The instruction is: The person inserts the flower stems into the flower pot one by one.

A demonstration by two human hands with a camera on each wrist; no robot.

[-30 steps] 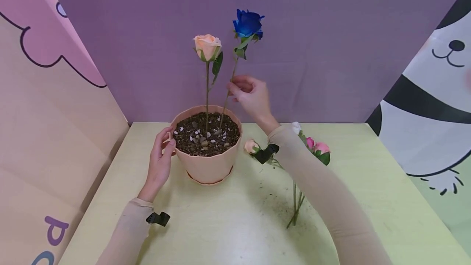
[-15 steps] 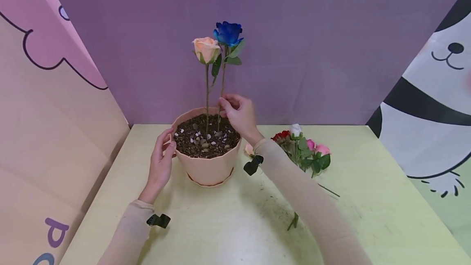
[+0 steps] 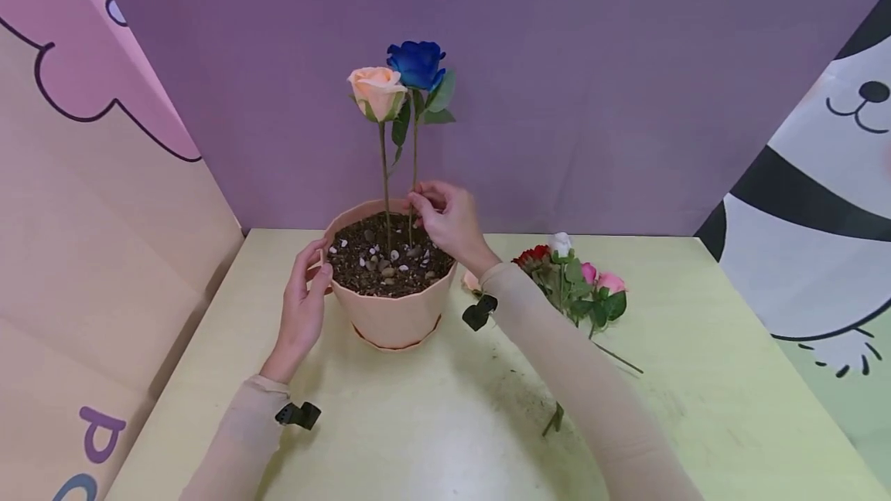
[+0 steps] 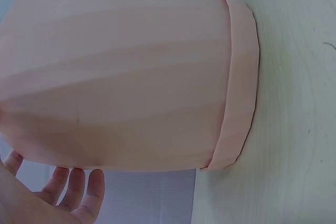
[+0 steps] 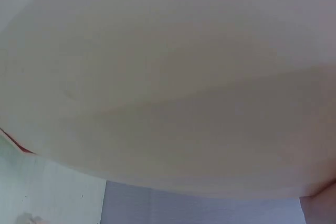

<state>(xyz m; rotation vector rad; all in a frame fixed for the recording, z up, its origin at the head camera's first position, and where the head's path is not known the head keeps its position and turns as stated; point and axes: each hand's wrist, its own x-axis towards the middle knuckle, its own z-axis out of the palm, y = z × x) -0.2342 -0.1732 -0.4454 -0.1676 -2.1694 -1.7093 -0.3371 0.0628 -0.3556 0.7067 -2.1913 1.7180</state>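
A peach-coloured flower pot (image 3: 394, 323) full of dark soil (image 3: 362, 261) and pebbles stands on the table. My left hand (image 3: 303, 304) rests against its left side near the rim, fingers and thumb spread; the left wrist view shows several fingertips (image 4: 95, 182) at the pot's wall. With thumb and fingers, my right hand (image 3: 452, 219) pinches the lower stem of a blue rose (image 3: 418, 64) above the soil. The stem's foot reaches the soil at the back right. Beside it a peach rose (image 3: 377, 93) stands in the soil. The pot's wall (image 5: 168, 87) fills most of the right wrist view.
Right of the pot lie several cut flowers: a red flower (image 3: 532, 257), a white rose (image 3: 560, 244), a pink rose (image 3: 612, 283), and a peach rose (image 3: 471, 282) partly behind my right wrist. Bits of soil dot the pale table (image 3: 404, 424). A purple cloth (image 3: 592, 99) hangs behind.
The blue rose has come lower and left, from a rightward lean to nearly upright. My right hand moved down and left with it. The planted peach rose's head shifted slightly left; my left hand stayed put.
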